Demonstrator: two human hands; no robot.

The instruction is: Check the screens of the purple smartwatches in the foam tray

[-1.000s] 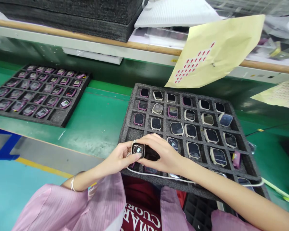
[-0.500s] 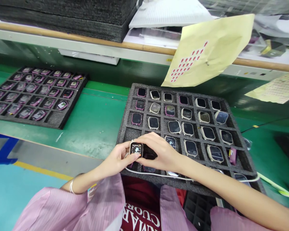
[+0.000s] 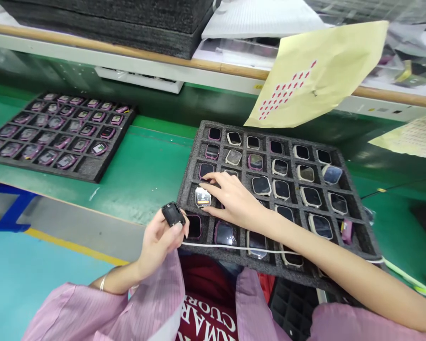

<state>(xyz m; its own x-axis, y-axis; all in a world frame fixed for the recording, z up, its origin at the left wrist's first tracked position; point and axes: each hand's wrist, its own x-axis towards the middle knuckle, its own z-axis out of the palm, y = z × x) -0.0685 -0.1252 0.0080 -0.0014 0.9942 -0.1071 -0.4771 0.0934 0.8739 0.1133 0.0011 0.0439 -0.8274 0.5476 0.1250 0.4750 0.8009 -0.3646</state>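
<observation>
My right hand (image 3: 236, 201) grips a smartwatch (image 3: 202, 197) with a lit screen between thumb and fingers. The watch is at a cell near the left edge of the dark foam tray (image 3: 192, 163); whether it touches the cell floor I cannot tell. Closed around a small black square holder (image 3: 173, 214), my left hand (image 3: 159, 246) is just off the tray's front left corner. A white cable (image 3: 220, 246) runs from near my left hand across the front of the tray. Other watches with dark screens lie in the tray's cells, some partly hidden by my right hand and arm.
A second foam tray (image 3: 88, 166) with purple-rimmed watches lies left on the green bench (image 3: 145, 156). Yellow paper with red arrows (image 3: 326, 71) hangs from the shelf edge over the near tray's back. Black foam blocks (image 3: 110, 23) sit on the shelf.
My hands have parted. My right hand has moved the watch forward to the tray cell, while my left hand has drawn back with the black holder, which now shows.
</observation>
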